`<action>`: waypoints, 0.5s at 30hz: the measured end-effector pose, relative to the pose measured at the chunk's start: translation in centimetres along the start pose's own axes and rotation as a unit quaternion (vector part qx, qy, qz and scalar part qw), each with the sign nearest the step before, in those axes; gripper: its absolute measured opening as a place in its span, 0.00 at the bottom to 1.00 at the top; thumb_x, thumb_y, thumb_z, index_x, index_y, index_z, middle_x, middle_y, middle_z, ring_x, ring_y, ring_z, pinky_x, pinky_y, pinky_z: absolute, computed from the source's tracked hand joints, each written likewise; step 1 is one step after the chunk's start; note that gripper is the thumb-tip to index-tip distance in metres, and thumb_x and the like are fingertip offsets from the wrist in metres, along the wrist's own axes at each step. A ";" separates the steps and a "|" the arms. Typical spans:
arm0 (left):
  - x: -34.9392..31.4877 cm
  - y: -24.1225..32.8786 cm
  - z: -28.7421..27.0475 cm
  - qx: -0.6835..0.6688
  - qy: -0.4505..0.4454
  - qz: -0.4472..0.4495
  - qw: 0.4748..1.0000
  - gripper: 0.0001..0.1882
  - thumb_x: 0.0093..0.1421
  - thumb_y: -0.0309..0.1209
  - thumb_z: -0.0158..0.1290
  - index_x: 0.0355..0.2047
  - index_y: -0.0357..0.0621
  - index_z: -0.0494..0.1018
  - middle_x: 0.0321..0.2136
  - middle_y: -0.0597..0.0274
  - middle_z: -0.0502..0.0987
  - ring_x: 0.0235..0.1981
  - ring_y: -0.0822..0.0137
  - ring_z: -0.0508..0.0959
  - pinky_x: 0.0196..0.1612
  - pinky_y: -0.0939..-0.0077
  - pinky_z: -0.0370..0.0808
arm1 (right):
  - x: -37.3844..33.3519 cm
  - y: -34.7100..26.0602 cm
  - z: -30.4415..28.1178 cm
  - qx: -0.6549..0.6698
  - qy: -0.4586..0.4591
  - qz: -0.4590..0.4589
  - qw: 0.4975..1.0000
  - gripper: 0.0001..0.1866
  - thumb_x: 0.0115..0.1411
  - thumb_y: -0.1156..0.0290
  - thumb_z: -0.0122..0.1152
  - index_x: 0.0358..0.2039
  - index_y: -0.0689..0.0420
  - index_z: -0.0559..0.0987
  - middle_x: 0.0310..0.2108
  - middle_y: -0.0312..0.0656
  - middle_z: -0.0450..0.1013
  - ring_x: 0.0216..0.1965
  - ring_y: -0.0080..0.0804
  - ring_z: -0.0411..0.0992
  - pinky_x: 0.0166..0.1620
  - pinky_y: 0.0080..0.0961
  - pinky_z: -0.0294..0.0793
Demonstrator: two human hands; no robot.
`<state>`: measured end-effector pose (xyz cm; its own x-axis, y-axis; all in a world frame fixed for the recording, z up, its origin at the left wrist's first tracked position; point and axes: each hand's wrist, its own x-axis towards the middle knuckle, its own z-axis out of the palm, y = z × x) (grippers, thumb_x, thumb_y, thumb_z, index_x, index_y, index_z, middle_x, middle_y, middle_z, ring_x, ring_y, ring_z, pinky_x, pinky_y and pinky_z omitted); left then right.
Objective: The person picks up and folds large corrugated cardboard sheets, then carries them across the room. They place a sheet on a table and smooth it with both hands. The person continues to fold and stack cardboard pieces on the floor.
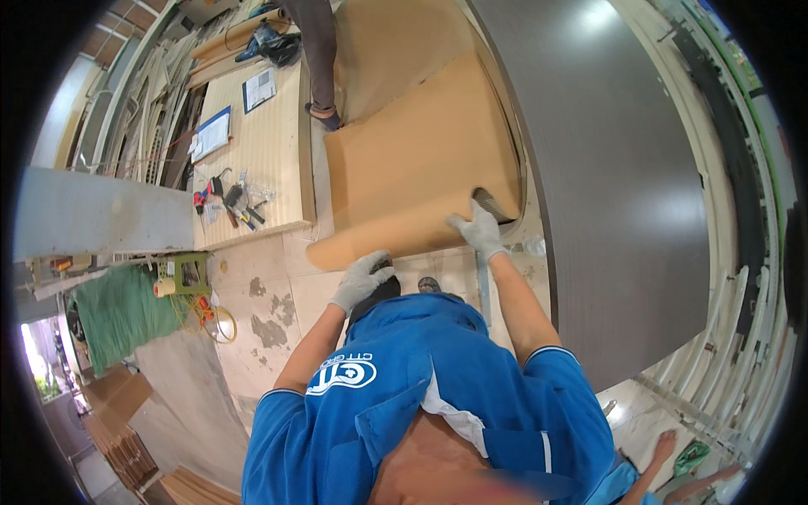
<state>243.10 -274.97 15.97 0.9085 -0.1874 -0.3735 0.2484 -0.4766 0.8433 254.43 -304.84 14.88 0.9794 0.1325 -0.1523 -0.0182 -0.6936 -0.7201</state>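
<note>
A large sheet of brown corrugated cardboard point(404, 160) lies in front of me, its near edge curled over into a loose roll. My right hand point(481, 233), in a pale grey work glove, holds the right end of this roll, where the ribbed inner side shows; its thumb stretches out to the left over the surface. At the near edge of the roll, left of the middle, is my gloved left hand point(364, 280), thumb and fingers apart above my dark-clothed knee. Whether its fingertips touch the cardboard is hard to see.
A long dark grey panel point(623, 177) runs along the right. At left, a stack of pale boards point(261, 151) bears clipboards point(211, 135) and hand tools point(231, 199). Another person's leg point(316, 55) stands at the sheet's far left edge. A green step stool point(187, 272) is at lower left.
</note>
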 end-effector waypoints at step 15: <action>12.2 15.0 -15.6 0.451 -0.231 0.134 0.851 0.36 0.54 0.44 0.60 0.63 0.60 0.64 0.53 0.51 0.74 0.55 0.50 0.73 0.58 0.45 0.66 | 1.1 -26.5 9.1 -0.149 -0.177 -0.334 0.914 0.20 0.53 0.51 0.62 0.34 0.57 0.80 0.31 0.47 0.79 0.34 0.44 0.79 0.38 0.42 0.77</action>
<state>263.13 -271.02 30.04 0.6111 -0.6121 -0.5018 -0.4963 -0.7902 0.3595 254.12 -279.86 27.64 0.6248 0.7807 0.0059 0.6667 -0.5296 -0.5244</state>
